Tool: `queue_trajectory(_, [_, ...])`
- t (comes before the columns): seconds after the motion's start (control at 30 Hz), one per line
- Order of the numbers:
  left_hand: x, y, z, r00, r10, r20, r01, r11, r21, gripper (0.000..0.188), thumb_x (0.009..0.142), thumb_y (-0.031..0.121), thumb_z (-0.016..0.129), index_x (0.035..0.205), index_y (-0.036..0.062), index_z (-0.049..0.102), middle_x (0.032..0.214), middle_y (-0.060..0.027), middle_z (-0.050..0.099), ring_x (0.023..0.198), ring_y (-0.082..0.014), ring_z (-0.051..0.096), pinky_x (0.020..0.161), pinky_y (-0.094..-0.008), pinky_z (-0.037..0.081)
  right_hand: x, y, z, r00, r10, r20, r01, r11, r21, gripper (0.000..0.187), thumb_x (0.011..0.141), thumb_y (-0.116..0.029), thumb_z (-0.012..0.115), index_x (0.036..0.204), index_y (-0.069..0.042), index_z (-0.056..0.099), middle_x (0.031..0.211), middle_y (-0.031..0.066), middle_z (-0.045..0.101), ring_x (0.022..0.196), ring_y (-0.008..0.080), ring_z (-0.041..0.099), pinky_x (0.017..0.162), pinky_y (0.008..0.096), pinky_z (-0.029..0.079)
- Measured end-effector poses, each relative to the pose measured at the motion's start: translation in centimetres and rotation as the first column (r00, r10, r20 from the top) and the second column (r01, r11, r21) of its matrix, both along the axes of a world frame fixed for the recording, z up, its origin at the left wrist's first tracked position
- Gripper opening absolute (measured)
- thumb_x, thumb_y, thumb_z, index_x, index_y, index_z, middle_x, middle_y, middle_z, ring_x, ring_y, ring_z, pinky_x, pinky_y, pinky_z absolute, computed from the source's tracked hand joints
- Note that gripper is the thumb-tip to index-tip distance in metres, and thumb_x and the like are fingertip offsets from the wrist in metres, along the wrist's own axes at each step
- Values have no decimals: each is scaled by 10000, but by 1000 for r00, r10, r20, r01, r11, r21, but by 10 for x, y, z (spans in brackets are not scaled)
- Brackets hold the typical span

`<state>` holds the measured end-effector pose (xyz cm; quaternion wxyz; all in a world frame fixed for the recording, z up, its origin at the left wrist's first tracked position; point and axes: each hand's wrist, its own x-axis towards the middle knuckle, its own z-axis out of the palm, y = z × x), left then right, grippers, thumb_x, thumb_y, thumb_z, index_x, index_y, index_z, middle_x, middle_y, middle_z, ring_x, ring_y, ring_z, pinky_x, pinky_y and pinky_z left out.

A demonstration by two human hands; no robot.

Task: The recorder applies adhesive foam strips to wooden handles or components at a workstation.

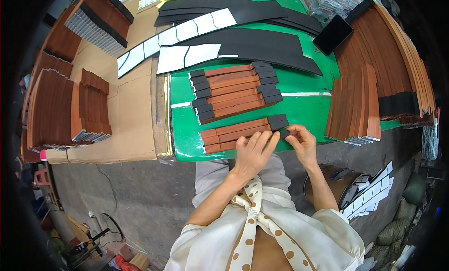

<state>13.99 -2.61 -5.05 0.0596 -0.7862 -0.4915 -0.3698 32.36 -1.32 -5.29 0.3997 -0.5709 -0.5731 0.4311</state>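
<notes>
Two or three brown wood-grain strips [224, 136] lie side by side at the near edge of the green table [187, 152]. My left hand [252, 152] is over the nearest strip, fingers bent and pressing on it close to its right end. There, my right hand [303, 144] pinches a small black foam pad [283, 134] between thumb and fingers, against the strip's end. My fingers partly cover the pad. Just behind lies a row of similar strips [234, 91] with black pads on both ends. Farther back are black foam sheets [262, 46], some partly covered by white backing paper [175, 35].
Brown strips stand stacked on the cardboard [133, 117] at left, in a left stack [51, 107] and others. More stacks [358, 103] stand at right. A black phone [333, 35] leans by the back right stack. A round bin [329, 182] and white-backed offcuts [372, 194] are below right.
</notes>
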Motion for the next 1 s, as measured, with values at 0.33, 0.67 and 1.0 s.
queue_trajectory(0.33, [-75,-54,17,987,-77,139,66,995,75,341,693,118,696,1027,151,637,999,-21,600,924,-186,574,783,-383,317,0,-8,-3,995,-67,74,57,990,132,229,778,53,653,1002,11,626,1018,77,627,866,139,600,754,247,494])
queue_trajectory(0.67, [-153,-1,39,740,391,547,-257,916,-308,208,881,13,541,1084,-20,572,1068,-142,582,1007,-268,567,908,-345,428,4,31,42,987,-149,-53,158,900,406,122,862,51,564,968,31,622,1040,91,596,856,129,582,734,240,469])
queue_trajectory(1.0, [-196,147,26,979,202,39,-184,946,-268,339,824,72,630,1158,84,569,1150,-64,593,1081,-232,542,887,-398,350,-131,177,101,905,225,361,-350,877,329,117,817,-113,666,802,3,654,722,86,637,675,219,612,625,304,476])
